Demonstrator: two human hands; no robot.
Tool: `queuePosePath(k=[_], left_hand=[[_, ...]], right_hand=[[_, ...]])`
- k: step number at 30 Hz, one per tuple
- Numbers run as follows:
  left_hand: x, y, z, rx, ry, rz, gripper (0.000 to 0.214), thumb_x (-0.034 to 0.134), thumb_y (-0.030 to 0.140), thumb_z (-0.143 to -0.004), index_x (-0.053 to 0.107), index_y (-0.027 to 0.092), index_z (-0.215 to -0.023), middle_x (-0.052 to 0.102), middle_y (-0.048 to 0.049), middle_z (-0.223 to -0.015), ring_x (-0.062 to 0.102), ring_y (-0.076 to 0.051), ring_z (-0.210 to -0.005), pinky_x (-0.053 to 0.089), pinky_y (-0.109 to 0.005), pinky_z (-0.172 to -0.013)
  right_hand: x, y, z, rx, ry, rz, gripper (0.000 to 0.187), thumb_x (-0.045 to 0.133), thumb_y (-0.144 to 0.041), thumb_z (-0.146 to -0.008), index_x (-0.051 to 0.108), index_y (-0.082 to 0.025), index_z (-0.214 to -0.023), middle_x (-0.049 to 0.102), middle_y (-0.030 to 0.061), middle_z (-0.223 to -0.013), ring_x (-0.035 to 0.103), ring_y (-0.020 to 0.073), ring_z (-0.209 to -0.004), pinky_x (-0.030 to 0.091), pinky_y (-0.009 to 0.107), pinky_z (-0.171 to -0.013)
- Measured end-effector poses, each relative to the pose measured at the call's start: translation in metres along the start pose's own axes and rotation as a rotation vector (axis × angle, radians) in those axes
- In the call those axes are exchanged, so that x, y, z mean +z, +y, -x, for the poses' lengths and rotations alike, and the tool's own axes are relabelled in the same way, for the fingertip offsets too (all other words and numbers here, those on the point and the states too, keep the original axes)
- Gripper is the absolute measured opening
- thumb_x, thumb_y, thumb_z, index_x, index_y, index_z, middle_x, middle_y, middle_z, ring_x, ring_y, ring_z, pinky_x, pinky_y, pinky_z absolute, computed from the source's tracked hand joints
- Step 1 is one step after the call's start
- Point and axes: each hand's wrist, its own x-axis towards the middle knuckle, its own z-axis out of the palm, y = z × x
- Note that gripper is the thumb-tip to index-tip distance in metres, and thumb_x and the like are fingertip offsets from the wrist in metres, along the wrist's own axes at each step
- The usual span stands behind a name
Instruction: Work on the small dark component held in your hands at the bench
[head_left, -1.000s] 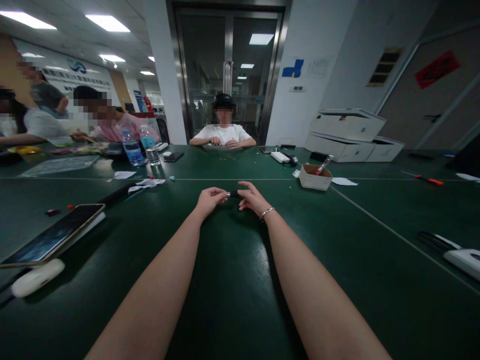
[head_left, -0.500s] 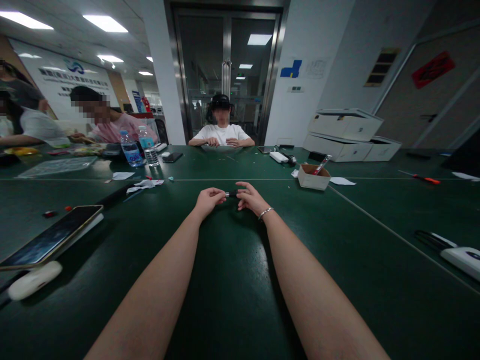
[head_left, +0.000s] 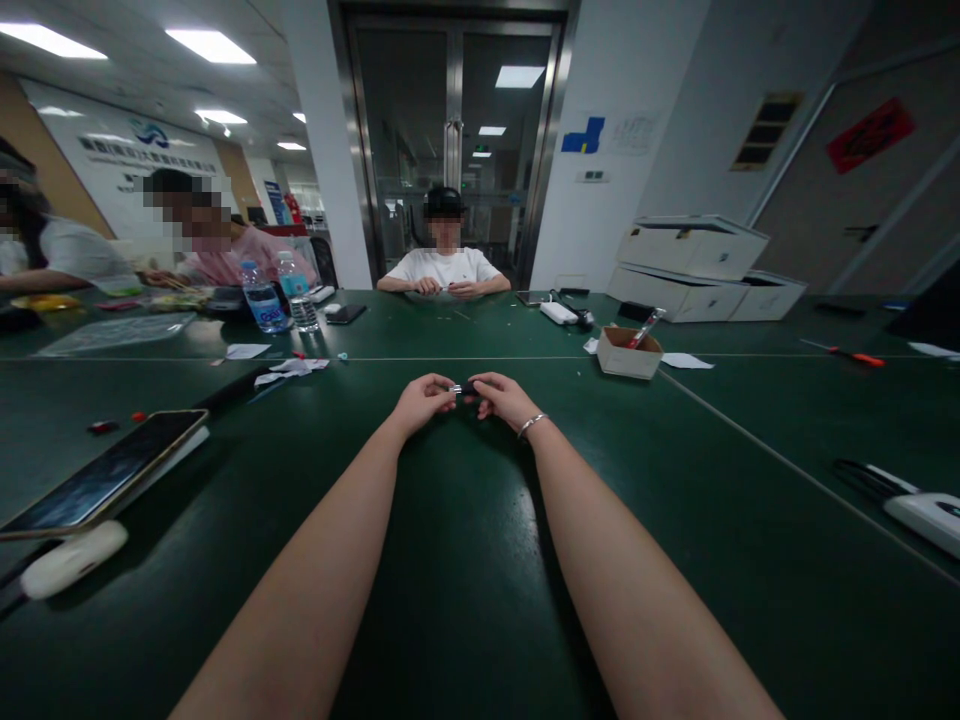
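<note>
Fingers [head_left: 441, 381] of our left hand [head_left: 418, 405] are closed to a pinch on the silver end of a small silver-and-black part [head_left: 468, 388]. Our right hand [head_left: 506, 398] pinches its black end, thumb and index nearly together, other fingers curled under. Part sits level between both hands, just above the table [head_left: 457, 560]; one piece or two joined, we can't tell at this size. Bracelet [head_left: 533, 425] on our right wrist. Past our left hand: paper scraps [head_left: 296, 369], then two bottles [head_left: 283, 305] side by side, upright. Nearer us on the left, a phone [head_left: 112, 468], screen up. Past our right hand, a small open box [head_left: 628, 366] with a stick [head_left: 646, 329] leaning out. Farther right, a screwdriver [head_left: 862, 358]. Across from us, a seated person [head_left: 444, 268], both hands at the table edge.
</note>
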Motion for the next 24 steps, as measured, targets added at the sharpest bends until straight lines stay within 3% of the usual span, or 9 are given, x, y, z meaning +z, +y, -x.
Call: queuePosePath(k=[7,24], left_hand=[[-0.0001,-0.0011,0.0003,0.058,0.056,-0.025,0.027,0.071,0.026,-0.067,0.062,0.014,-0.089,0.064,-0.0035,-0.077,0.062,-0.013,-0.073,0.049,-0.028,-0.07],[-0.0021,-0.0084,-0.0029,0.119,0.045,-0.094,0.03,0.071,0.032,-0.067,0.06,0.016,-0.09,0.063,-0.0024,-0.074,0.06,-0.012,-0.067,0.048,-0.027,-0.066]], right_hand=[[0.002,-0.0007,0.0008,0.012,-0.009,0.018,0.012,0.056,-0.014,-0.085,0.056,-0.013,-0.097,0.067,0.001,-0.062,0.052,0.0053,-0.039,0.051,0.017,-0.041],[0.006,-0.004,0.0055,0.011,0.051,0.049,0.008,0.053,-0.014,-0.087,0.057,-0.012,-0.095,0.065,0.0003,-0.057,0.051,0.0054,-0.038,0.05,0.017,-0.04]])
